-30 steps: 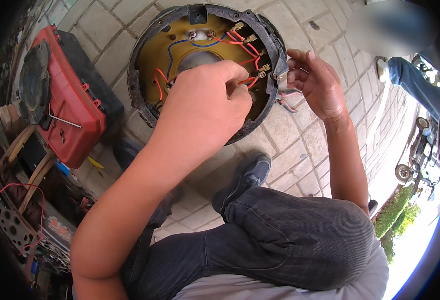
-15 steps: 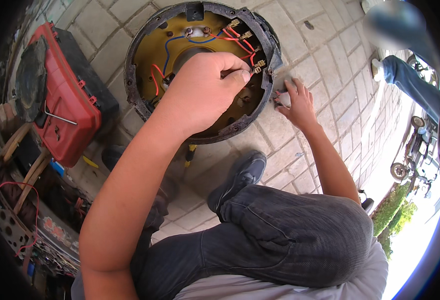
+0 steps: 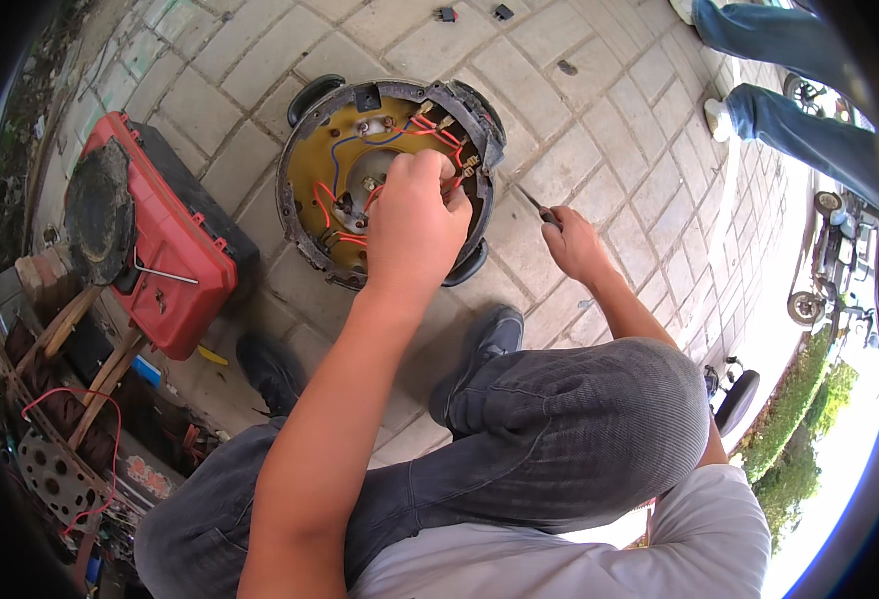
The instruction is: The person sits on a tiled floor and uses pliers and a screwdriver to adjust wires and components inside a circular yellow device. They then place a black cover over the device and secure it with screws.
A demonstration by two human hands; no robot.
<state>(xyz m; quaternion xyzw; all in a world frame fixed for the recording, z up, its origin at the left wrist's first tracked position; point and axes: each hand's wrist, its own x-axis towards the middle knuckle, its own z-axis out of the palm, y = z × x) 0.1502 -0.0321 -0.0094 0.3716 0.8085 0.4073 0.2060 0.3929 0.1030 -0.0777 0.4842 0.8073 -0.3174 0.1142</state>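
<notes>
On the paved floor (image 3: 260,60), ahead of the person's knees, lies a round motor housing (image 3: 384,180), open side up, with a dark rim and a yellow inner plate. Red wires (image 3: 429,128) and one blue wire (image 3: 344,150) run across the plate to terminals at the upper right rim.

Left hand (image 3: 414,225): positioned over the right half of the housing, covering part of the plate. Fingers are curled together, with the tips at the red wires near the right rim. Whether they pinch a wire cannot be told; the back of the hand hides the tips.

Right hand (image 3: 569,245): just outside the housing, to its right, close above the floor. It is closed around a screwdriver (image 3: 534,203), whose thin shaft points up and left toward the housing rim. The tip stops short of the rim.

Left of the housing stands a red toolbox (image 3: 175,250) with a dark round cover (image 3: 95,215) resting on it. A second person's legs in jeans (image 3: 779,100) stand at the upper right, well apart.
</notes>
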